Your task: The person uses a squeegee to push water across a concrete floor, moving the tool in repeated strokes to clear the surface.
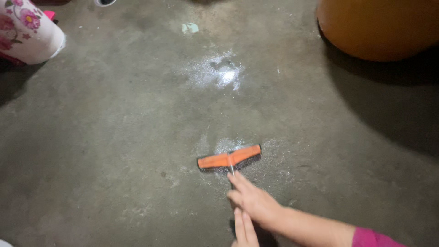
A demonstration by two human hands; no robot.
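Down on the wet concrete floor (114, 137), an orange squeegee head (229, 158) lay flat just ahead of the person's hands, its long axis running crosswise to the reach, the right end tipped slightly farther away than the left. A thin pale handle (232, 170) rose from its middle straight back toward the right hand (253, 202), so the head sat directly beyond the fingertips along the line of the forearm. That right hand, coming in from the lower right on a pink sleeve (372, 239), was the nearer one; its fingers (240, 182) were curled loosely around the handle and extended forward along it, in a narrow grip on the shaft. The left hand (243, 231) sat lower, at the bottom edge of the view, fingers straight and close together beside the right wrist; whether it touched the handle could not be told, since the shaft was hidden there. A glistening wet patch (219, 73) lay farther ahead on the floor, well apart from the squeegee. A large orange container (379, 27) stood at the upper right, and flowered fabric (25, 29) at the upper left.
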